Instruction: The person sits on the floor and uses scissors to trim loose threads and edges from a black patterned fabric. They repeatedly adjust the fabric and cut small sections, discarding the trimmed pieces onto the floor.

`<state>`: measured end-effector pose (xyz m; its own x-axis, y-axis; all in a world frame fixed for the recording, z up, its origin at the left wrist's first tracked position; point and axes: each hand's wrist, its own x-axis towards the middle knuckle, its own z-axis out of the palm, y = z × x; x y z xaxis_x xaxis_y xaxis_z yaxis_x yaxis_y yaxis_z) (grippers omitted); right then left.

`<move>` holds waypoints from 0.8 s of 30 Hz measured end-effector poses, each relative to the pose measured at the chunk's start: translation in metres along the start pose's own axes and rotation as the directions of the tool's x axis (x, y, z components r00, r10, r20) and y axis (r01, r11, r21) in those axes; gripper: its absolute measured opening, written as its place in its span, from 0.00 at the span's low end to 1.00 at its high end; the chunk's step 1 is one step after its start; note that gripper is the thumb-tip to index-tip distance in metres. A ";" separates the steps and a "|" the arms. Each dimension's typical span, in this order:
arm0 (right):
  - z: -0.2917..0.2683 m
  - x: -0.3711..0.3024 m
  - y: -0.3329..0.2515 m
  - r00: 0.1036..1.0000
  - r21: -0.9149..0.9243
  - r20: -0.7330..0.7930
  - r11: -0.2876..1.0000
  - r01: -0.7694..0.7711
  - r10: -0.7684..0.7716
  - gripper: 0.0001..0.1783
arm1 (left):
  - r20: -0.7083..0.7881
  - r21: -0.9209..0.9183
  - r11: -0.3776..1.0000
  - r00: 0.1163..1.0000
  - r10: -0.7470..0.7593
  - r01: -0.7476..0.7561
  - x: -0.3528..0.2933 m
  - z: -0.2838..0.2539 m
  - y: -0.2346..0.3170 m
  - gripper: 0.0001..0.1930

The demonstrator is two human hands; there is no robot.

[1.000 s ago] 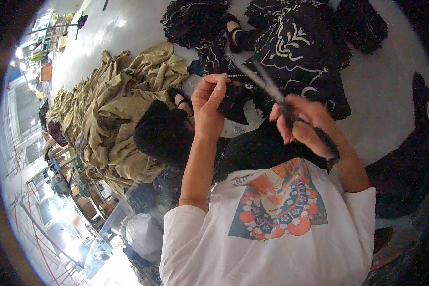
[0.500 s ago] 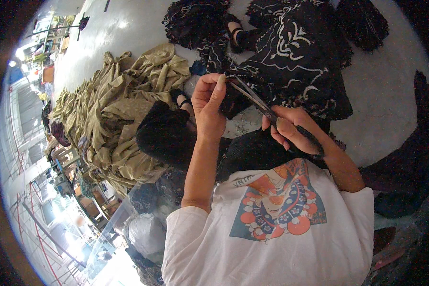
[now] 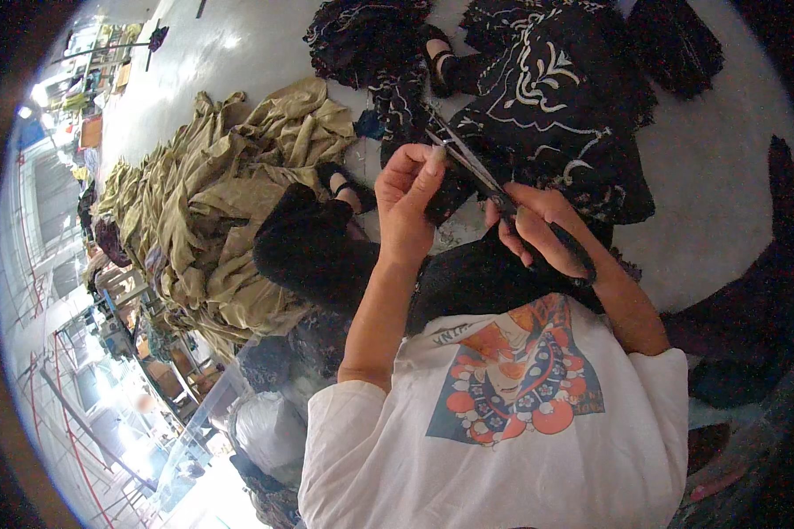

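Floor [image 3: 701, 194] shiny grey under black patterned cloth [image 3: 551, 106], olive heap [image 3: 207, 216].

We see a pale grey floor [image 3: 710, 167] carrying a big crumpled heap of olive cloth [image 3: 229, 207], black cloth with whitish looping patterns [image 3: 582, 93], and, just beside that, a dark bundle [image 3: 677, 48] at upper right.

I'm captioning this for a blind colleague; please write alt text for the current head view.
A person's right hand grips black-handled scissors, blades close to the left hand, which pinches dark cloth. Beyond them spreads black fabric with pale scrollwork, and a crumpled pile of olive fabric lies on the left.
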<state>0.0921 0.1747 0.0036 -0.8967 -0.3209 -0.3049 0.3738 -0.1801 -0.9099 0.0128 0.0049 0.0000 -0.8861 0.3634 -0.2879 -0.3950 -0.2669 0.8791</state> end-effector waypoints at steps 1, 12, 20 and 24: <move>0.000 0.001 -0.001 1.000 -0.018 -0.006 1.000 0.016 -0.016 0.35 | -0.003 0.009 1.000 1.000 -0.013 0.013 -0.002 0.002 0.000 0.03; -0.004 0.017 0.012 0.990 0.203 0.091 0.975 0.089 -0.109 0.37 | -0.009 0.151 0.986 0.997 0.071 -0.069 -0.006 0.001 -0.010 0.04; 0.000 0.011 0.002 1.000 0.058 0.019 0.998 -0.005 0.004 0.29 | 0.053 0.360 0.919 0.987 0.151 -0.160 -0.006 -0.003 -0.011 0.04; -0.003 0.012 -0.005 0.977 -0.064 -0.210 0.998 0.004 -0.018 0.25 | 0.067 0.349 0.930 0.993 0.095 -0.113 -0.010 -0.002 -0.008 0.04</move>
<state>0.0789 0.1749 0.0037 -0.9330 -0.1149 -0.3411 0.3541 -0.1217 -0.9273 0.0245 0.0016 -0.0051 -0.9012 0.3958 -0.1769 -0.1831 0.0222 0.9828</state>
